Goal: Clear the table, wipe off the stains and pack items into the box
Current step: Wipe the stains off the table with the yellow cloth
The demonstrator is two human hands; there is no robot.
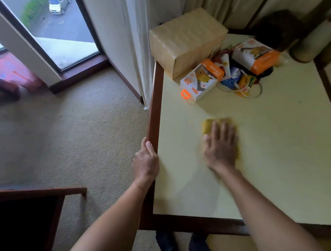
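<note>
Two hands are at the table (279,157). The left hand (145,157) curls around its brown left edge. The right hand (220,145) lies flat with straight fingers, pressing a yellow cloth (209,125) on the bare near half. A cardboard box (186,40), orange-white packages (200,82) and cables (252,94) crowd the far corner beside the curtain (142,49).

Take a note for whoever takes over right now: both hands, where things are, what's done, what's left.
Left grip holds the table by its left edge. Right grip presses flat on the yellow cloth, blurred as if mid-wipe.
The cardboard box sits closed at the table's far left corner, with two orange-and-white boxes, packets and cables piled beside it.
Done: wiping is under way.
Left: finish wiping, then pack the pile into the cardboard box.
</note>
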